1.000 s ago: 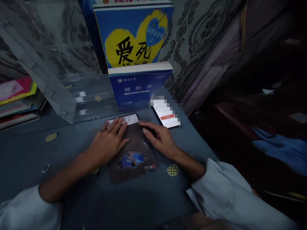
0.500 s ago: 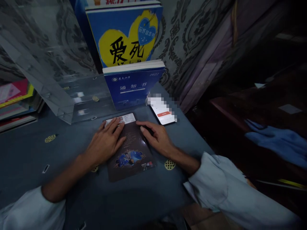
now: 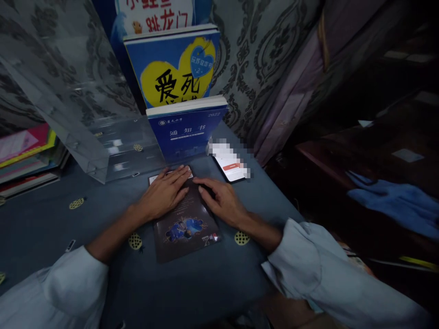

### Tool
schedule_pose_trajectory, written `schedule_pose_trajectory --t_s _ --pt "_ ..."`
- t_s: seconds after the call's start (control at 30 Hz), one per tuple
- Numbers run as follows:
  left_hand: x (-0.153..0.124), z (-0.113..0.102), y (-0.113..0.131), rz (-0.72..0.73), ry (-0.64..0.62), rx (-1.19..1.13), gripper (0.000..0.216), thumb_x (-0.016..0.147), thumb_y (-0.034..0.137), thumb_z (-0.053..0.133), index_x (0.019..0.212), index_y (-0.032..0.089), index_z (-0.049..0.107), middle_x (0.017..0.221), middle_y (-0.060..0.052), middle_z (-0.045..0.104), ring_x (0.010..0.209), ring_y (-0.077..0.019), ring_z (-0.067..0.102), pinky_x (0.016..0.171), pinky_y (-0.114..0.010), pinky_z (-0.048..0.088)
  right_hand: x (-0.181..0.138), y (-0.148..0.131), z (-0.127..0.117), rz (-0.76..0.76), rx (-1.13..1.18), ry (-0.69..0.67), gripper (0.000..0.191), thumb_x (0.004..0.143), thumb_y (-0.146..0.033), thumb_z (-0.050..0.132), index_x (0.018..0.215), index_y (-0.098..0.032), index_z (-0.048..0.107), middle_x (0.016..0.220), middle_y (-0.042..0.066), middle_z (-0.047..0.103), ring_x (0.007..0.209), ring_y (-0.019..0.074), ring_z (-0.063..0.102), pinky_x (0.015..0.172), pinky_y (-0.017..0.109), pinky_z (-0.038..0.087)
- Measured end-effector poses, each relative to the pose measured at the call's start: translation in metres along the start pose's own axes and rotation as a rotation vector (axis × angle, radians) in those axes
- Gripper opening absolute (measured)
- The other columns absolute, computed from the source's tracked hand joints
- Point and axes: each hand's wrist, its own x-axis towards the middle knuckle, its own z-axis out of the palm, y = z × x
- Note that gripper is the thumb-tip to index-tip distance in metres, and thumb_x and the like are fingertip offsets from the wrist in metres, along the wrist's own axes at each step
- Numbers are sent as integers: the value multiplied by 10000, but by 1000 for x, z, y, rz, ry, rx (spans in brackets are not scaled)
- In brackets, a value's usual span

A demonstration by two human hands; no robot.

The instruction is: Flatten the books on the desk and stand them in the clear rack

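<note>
A dark book (image 3: 187, 244) with a blue picture on its cover lies flat on the table. Across its top edge runs a white printed strip (image 3: 190, 173), mostly covered by my fingers. My left hand (image 3: 164, 194) lies flat over the strip and the upper left of the book, its fingers stretched out. At the book's upper right edge rests my right hand (image 3: 221, 198), with index finger extended and thumb apart from it; its other fingers are curled out of sight. Nothing shows between thumb and index finger.
A lit phone (image 3: 230, 165) lies right of the book. Blue booklets (image 3: 188, 132) and picture books (image 3: 174, 68) stand upright in a clear acrylic rack (image 3: 99, 169). More books (image 3: 27, 151) are stacked at left. Beyond the table's right edge is a blue cloth (image 3: 394, 201).
My left hand has slid right along the white strip, covering more of it. My right hand stays at the book's edge. The view has tilted up slightly.
</note>
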Motion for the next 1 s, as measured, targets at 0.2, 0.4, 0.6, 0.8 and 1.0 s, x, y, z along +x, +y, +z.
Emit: schedule_pose_trajectory --t_s 0.2,0.4,0.6,0.8,1.0 --pt "-33 -1 -11 -64 84 76 466 1067 324 338 1462 135 496 1504 -142 540 1427 -243 480 1205 -521 336 -1 3 1 -38 -29 3 315 966 -185 486 1186 -227 708 1177 83 756 1106 230 704 976 443 568" --pt "-72 -3 -27 -148 154 89 458 1070 327 325 1410 120 550 1464 -146 581 1391 -240 525 1177 -497 391 0 5 -1 -100 -84 -4 301 976 -208 496 1185 -234 710 1185 95 751 1150 257 682 1008 501 554" --pt "-76 6 -31 -180 233 -17 431 1051 310 357 1389 164 580 1452 -113 601 1382 -232 534 1135 -466 449 28 7 5 -220 -293 -203 338 975 -228 499 1267 -194 667 1332 138 686 1326 309 576 1099 586 463" --pt "-77 9 -32 -176 230 -39 440 1052 296 344 1411 162 559 1476 -113 579 1394 -221 521 1145 -446 432 51 22 17 -186 -247 -254 340 994 -270 483 1266 -186 671 1383 149 654 1337 285 579 1121 549 457" --pt "-77 11 -32 -167 233 -16 441 1055 288 330 1419 164 544 1472 -114 583 1390 -222 524 1138 -463 428 49 26 16 -116 -125 -228 333 983 -312 523 1255 -214 687 1392 113 654 1349 264 571 1150 520 437"
